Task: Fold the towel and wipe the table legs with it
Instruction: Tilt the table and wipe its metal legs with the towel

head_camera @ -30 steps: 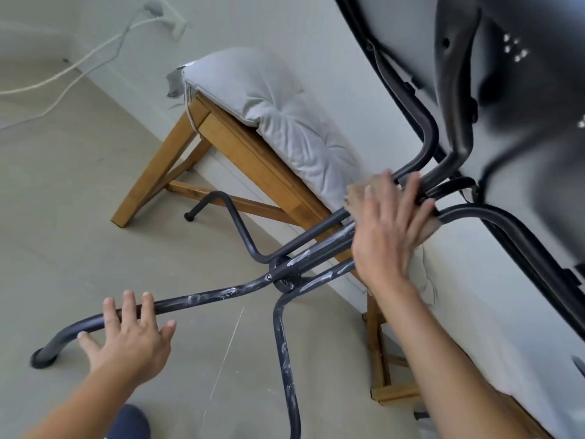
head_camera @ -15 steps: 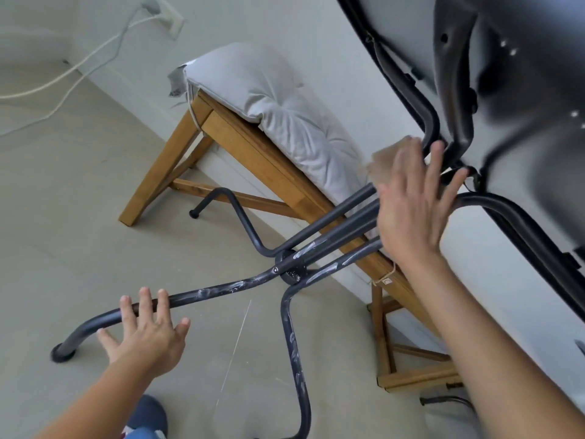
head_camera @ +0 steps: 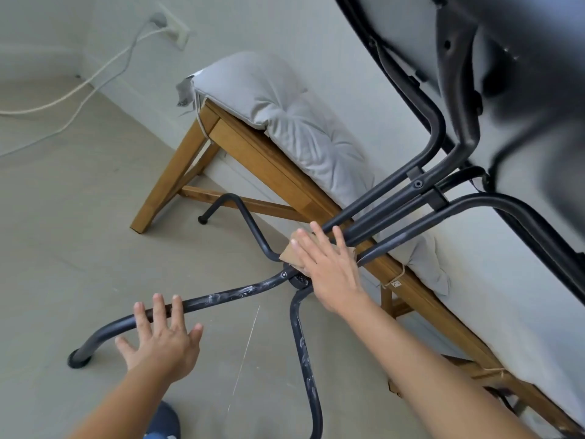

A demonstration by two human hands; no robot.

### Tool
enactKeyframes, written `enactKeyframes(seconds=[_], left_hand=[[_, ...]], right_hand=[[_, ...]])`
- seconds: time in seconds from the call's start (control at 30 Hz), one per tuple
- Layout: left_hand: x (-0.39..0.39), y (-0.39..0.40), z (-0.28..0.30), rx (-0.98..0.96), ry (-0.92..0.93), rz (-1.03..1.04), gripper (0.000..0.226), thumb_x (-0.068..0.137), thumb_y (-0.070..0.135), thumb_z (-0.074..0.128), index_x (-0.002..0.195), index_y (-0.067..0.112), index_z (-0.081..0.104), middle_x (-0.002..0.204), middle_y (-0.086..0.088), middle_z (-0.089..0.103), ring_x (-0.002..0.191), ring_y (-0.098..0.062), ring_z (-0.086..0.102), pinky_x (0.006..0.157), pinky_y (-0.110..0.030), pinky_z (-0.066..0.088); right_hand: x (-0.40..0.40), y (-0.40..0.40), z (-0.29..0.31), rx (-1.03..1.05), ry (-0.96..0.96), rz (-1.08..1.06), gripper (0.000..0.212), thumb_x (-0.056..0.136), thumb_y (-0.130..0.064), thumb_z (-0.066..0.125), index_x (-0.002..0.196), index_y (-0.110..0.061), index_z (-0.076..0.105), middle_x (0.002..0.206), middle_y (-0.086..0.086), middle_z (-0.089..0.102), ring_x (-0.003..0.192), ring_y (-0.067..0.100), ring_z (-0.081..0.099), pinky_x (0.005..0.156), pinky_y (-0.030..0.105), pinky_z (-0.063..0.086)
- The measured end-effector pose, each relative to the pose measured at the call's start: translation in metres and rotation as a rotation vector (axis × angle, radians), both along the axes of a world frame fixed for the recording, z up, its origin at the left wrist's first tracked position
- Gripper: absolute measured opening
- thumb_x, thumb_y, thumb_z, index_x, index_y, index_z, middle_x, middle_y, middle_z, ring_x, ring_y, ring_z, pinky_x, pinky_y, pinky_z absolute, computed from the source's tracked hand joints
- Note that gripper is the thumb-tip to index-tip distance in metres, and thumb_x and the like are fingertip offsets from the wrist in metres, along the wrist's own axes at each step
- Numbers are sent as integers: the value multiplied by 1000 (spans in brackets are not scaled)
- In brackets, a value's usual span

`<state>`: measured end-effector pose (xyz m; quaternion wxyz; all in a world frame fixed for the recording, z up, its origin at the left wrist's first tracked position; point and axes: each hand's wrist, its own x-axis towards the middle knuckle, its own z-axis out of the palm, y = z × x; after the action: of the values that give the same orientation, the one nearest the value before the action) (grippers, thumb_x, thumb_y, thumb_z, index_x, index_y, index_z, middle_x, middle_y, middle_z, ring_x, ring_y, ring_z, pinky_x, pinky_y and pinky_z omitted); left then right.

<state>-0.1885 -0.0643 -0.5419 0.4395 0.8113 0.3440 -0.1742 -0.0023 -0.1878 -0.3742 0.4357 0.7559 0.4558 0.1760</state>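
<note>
Nearest, at the bottom edge, part of a blue shoe (head_camera: 163,421) shows on the grey floor (head_camera: 57,248). Just above it is the left hand (head_camera: 161,335). Its grip is released: the fingers are straight and spread, and the fingertips rest on a dark metal table leg (head_camera: 221,294). This leg runs low over the floor and bends down to a round black foot (head_camera: 79,359). White smears show on the leg.

A second leg (head_camera: 305,369) goes down toward the bottom edge. It has white smears too.

The right hand (head_camera: 329,267) is a little farther on. It lies flat with straight fingers and presses a small tan towel (head_camera: 289,253) against the spot where the legs meet. Only a folded corner of the towel peeks out from under the fingers; the rest is hidden by the hand. So this grip is released too, pushing and not curled round the towel.

From that joint, more dark legs (head_camera: 395,198) climb up and right to the underside of the tabletop (head_camera: 522,74), which is tipped up and looks dark and blurry.

Behind the legs stands a wooden bench (head_camera: 253,153) with a grey cushion (head_camera: 285,106) on it. The bench is beside a pale wall (head_camera: 285,26). Far back on the left, white cables (head_camera: 79,90) run along the floor up to a wall socket (head_camera: 177,30).
</note>
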Motion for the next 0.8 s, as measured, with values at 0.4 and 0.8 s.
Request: enactKeyframes(seconds=[0.4,0.8], left_hand=[[0,-6,-6,34,-12,-2,66,99,53,11,152,28,-21,159,-2,-29,146,-32,-28,116,-59,7],[-1,-6,-5,41,0,-12,66,99,52,11,151,27,-21,159,-3,-29,146,-33,-27,116,-59,9]], right_hand=[[14,20,39,215,-217,24,73,97,-50,31,151,-4,13,158,21,15,147,36,6,115,54,-5],[9,3,78,296,-247,58,59,93,-20,51,147,-7,32,150,14,38,144,33,23,117,55,-2]])
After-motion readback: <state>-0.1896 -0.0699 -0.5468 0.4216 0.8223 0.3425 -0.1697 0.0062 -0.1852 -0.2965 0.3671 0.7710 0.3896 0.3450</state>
